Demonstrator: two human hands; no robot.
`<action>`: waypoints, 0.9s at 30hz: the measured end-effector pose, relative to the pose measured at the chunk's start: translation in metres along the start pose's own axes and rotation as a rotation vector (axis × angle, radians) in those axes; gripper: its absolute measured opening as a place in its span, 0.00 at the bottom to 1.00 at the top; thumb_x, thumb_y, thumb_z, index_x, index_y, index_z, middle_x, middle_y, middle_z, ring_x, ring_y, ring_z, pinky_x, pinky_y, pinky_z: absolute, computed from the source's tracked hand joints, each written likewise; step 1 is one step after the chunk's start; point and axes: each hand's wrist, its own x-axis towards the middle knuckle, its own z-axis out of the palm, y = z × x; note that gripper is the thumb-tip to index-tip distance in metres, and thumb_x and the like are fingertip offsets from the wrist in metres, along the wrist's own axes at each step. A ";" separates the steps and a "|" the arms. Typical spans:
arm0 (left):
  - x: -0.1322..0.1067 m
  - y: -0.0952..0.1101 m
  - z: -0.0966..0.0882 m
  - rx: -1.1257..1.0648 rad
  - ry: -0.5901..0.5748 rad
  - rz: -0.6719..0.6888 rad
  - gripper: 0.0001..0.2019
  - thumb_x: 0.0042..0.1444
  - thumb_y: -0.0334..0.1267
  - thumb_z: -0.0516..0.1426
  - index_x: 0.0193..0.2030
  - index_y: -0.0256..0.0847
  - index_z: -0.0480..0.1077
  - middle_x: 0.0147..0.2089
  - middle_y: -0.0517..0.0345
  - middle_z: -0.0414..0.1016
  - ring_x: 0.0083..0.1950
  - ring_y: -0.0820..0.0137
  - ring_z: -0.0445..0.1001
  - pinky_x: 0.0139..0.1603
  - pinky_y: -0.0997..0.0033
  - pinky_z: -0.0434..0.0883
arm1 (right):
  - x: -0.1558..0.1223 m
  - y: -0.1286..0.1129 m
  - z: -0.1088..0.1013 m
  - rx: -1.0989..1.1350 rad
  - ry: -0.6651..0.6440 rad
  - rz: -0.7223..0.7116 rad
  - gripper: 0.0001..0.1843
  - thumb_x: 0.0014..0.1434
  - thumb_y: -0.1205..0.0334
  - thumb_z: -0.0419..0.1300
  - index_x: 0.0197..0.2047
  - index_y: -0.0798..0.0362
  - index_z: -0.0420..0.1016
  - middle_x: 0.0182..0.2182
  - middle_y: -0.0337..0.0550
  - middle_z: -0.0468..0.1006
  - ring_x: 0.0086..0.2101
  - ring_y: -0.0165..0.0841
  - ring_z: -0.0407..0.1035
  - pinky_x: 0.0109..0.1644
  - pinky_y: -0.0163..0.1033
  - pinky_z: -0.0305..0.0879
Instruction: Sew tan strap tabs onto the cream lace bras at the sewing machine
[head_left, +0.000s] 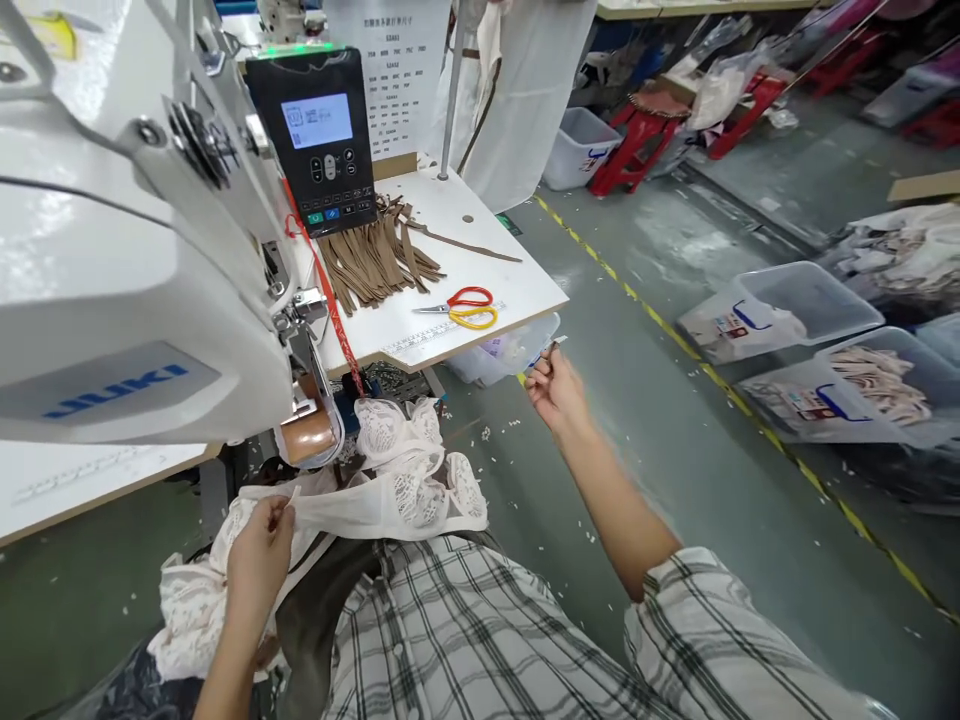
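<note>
My left hand [259, 555] pinches the edge of a pale lace garment [405, 485] that lies across my lap, just below the sewing machine head [112, 250]. My right hand [555, 388] is stretched out to the right past the table edge, fingers closed on a small thin object I cannot make out. A copper-coloured part [307, 430] sits under the machine's needle area, with a red ribbon [334, 315] hanging beside it.
On the white side table [517, 285] lie red-and-yellow scissors [465, 306] and a pile of brown strips [375, 255]. A control panel [319, 135] stands on the machine. Clear bins [780, 310] with fabric sit on the floor right; a yellow floor line [675, 335] runs diagonally.
</note>
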 end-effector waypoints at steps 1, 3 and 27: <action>0.002 0.006 0.006 0.035 0.050 -0.023 0.13 0.59 0.46 0.49 0.42 0.42 0.69 0.38 0.49 0.79 0.38 0.57 0.77 0.36 0.64 0.70 | -0.003 0.003 0.005 -0.016 -0.009 -0.048 0.15 0.61 0.49 0.61 0.37 0.50 0.63 0.21 0.26 0.59 0.17 0.19 0.52 0.21 0.23 0.57; 0.003 0.020 0.016 0.070 0.123 -0.048 0.13 0.61 0.44 0.48 0.44 0.40 0.67 0.37 0.45 0.77 0.36 0.55 0.76 0.32 0.63 0.67 | -0.014 0.013 0.019 -0.066 -0.071 -0.106 0.15 0.59 0.49 0.63 0.39 0.49 0.65 0.24 0.27 0.63 0.18 0.19 0.52 0.20 0.24 0.53; -0.043 0.112 -0.018 -0.217 -0.002 0.689 0.07 0.65 0.34 0.54 0.35 0.39 0.71 0.29 0.60 0.70 0.30 0.75 0.68 0.29 0.77 0.63 | -0.164 0.023 0.103 -0.974 -1.138 -0.307 0.06 0.61 0.59 0.63 0.37 0.52 0.78 0.26 0.34 0.73 0.30 0.26 0.64 0.35 0.31 0.56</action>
